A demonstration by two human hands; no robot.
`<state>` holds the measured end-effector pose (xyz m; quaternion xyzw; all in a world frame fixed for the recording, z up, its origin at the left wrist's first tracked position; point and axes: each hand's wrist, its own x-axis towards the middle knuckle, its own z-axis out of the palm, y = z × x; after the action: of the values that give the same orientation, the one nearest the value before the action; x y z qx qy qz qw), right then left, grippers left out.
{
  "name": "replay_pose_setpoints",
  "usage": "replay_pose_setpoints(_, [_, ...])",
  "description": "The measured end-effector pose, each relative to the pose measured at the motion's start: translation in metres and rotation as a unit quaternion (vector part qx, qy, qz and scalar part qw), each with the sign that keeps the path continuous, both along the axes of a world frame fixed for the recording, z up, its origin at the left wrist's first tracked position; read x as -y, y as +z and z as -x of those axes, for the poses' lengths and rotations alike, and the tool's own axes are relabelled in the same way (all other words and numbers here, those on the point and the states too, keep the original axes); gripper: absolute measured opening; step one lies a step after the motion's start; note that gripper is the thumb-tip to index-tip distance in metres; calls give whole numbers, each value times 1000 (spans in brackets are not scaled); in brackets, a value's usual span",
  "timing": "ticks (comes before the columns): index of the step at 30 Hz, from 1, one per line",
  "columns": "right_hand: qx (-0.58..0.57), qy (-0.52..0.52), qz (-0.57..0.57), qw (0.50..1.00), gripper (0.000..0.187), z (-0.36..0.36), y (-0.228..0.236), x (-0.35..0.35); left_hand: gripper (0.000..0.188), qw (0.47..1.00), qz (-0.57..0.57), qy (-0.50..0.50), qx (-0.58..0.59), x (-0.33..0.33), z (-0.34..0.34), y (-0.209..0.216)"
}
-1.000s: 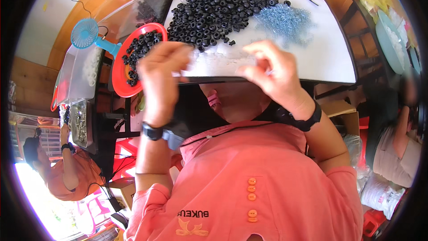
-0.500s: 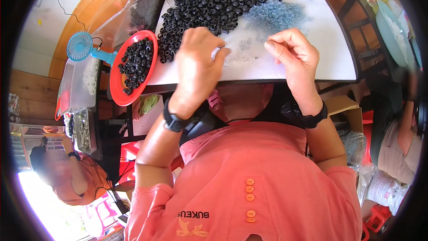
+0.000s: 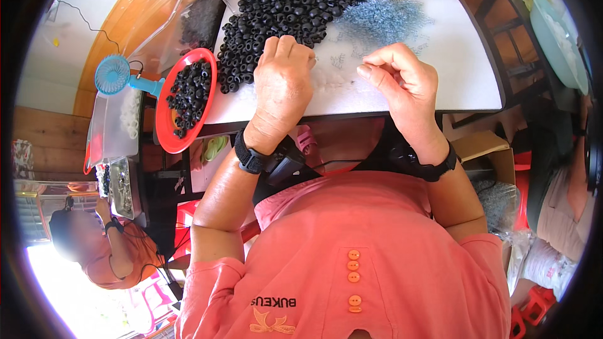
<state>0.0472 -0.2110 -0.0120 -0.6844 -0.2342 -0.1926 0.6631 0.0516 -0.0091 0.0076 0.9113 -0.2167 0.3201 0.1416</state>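
Two hands of ours are over the white table [image 3: 461, 81]. Our left hand [image 3: 282, 85] curls with its back up, so we cannot tell if it pinches anything. Our right hand [image 3: 408, 85] has thumb and finger close together; we cannot tell if a tiny thing is between. Black round bits [image 3: 289, 0] lie heaped beyond the left hand, curly blue bits [image 3: 383, 22] beyond the right. We guess the black ones are light and slippery: hold their sides. The blue ones look thin, bendy and tangly: pinch one end.
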Motion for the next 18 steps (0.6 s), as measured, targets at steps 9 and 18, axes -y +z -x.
replay_pose_setpoints(9, [136,59,78,986,19,16,12,-12,11,779,476,-77,-400,7,60,21])
replay_pose_setpoints(18, [17,155,-36,987,15,23,1,-35,17,617,634,-100,-455,-2,72,16])
